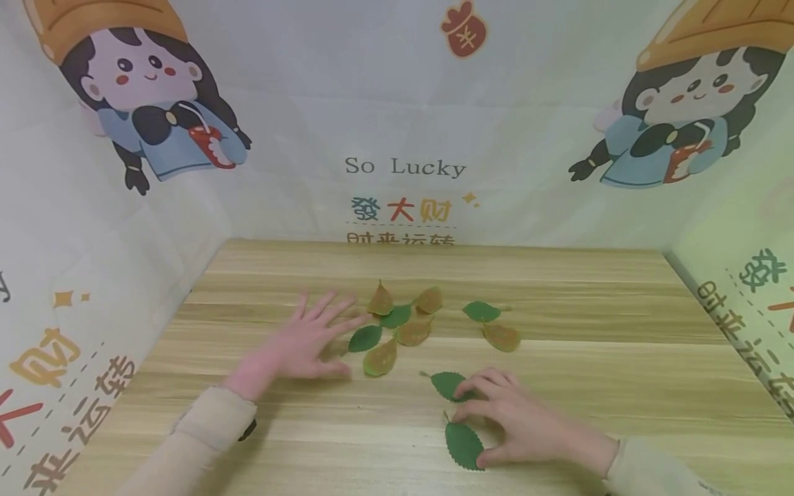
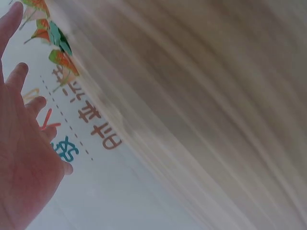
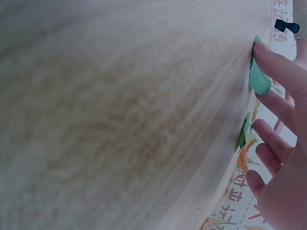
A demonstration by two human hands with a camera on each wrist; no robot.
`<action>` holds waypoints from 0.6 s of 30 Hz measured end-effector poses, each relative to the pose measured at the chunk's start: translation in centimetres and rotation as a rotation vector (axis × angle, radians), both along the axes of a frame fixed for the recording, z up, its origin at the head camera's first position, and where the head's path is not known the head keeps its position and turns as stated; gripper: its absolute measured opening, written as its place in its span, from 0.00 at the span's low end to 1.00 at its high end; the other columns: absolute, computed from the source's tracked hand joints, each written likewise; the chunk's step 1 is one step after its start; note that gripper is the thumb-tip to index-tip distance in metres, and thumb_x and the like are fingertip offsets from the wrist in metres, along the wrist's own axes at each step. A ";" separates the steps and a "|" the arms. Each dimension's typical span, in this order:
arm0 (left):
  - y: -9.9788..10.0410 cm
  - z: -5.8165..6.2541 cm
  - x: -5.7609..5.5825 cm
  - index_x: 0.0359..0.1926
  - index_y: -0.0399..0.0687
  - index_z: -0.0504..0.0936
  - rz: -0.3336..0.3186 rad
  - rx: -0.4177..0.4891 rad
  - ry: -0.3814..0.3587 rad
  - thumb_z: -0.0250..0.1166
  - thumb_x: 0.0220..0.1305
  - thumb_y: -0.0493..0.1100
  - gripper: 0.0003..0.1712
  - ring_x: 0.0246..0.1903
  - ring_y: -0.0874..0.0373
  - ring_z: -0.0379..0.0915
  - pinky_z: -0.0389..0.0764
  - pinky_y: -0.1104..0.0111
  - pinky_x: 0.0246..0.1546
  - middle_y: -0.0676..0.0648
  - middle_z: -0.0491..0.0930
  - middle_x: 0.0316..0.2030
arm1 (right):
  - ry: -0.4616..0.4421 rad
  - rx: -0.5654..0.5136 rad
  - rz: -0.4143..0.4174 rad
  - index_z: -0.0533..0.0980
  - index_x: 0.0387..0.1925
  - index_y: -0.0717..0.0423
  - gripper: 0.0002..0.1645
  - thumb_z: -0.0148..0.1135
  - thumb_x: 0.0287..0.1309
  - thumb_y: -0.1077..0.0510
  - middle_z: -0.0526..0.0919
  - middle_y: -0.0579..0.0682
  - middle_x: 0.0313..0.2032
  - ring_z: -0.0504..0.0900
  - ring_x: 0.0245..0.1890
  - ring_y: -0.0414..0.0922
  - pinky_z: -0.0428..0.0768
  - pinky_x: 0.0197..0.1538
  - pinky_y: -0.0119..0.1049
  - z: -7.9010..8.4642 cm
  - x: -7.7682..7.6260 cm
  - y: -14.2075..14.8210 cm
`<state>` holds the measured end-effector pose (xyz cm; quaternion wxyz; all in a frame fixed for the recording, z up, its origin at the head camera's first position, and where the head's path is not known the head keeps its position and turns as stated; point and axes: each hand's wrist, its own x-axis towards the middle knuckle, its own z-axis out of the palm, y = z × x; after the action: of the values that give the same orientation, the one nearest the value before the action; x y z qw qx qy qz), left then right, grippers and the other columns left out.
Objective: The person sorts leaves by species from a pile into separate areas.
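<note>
In the head view my right hand (image 1: 524,421) grips a serrated green leaf (image 1: 462,444) by its edges, thumb at the near tip and index finger at the stem side. The right wrist view has this green leaf (image 3: 260,76) raised at an angle between thumb and index fingertip. A second green leaf (image 1: 445,386) lies just beyond, overlapped by the other fingertips. My left hand (image 1: 300,346) is spread, palm down, beside a loose group of leaves; its fingertips come close to a green leaf (image 1: 364,339) and a brown-orange leaf (image 1: 380,301).
The group also holds another green leaf (image 1: 397,316) and several brown-orange leaves (image 1: 380,359). To its right lie a green leaf (image 1: 480,311) and a brownish leaf (image 1: 501,337), almost touching. Printed white cloth (image 1: 298,138) walls in the wood-grain table (image 1: 589,296) behind and at both sides.
</note>
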<state>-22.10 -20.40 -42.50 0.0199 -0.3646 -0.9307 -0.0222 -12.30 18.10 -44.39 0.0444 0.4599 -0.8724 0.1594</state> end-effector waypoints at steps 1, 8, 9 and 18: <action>0.2 -0.1 0.0 0.77 0.68 0.52 -0.008 -0.001 0.002 0.60 0.55 0.76 0.53 0.78 0.36 0.33 0.33 0.30 0.70 0.44 0.47 0.79 | 0.001 -0.006 0.000 0.80 0.48 0.35 0.33 0.79 0.34 0.39 0.76 0.39 0.55 0.67 0.59 0.41 0.67 0.60 0.49 0.0 0.0 0.0; 0.8 -0.7 -0.1 0.76 0.68 0.54 -0.039 0.019 0.002 0.60 0.56 0.75 0.51 0.77 0.34 0.40 0.38 0.29 0.69 0.43 0.51 0.78 | 0.033 -0.054 0.025 0.80 0.44 0.39 0.26 0.77 0.40 0.43 0.80 0.34 0.46 0.72 0.51 0.36 0.70 0.54 0.39 -0.1 0.2 0.0; 0.9 -0.7 -0.2 0.76 0.68 0.54 -0.042 0.020 0.005 0.60 0.56 0.75 0.51 0.76 0.34 0.41 0.39 0.29 0.69 0.43 0.51 0.78 | 0.034 -0.061 0.031 0.79 0.44 0.40 0.25 0.77 0.41 0.44 0.80 0.33 0.45 0.72 0.50 0.35 0.71 0.53 0.37 -0.1 0.2 0.0; 2.1 -0.6 -0.1 0.77 0.66 0.54 -0.092 0.045 -0.022 0.59 0.58 0.74 0.50 0.76 0.37 0.47 0.46 0.29 0.68 0.43 0.53 0.77 | -0.054 -0.103 0.034 0.80 0.44 0.42 0.20 0.76 0.46 0.50 0.81 0.31 0.36 0.72 0.39 0.29 0.73 0.45 0.29 -0.3 0.3 -0.2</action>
<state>-22.24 -18.34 -43.14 0.0167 -0.4064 -0.9123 -0.0479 -12.04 17.86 -44.68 0.0417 0.4673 -0.8560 0.2171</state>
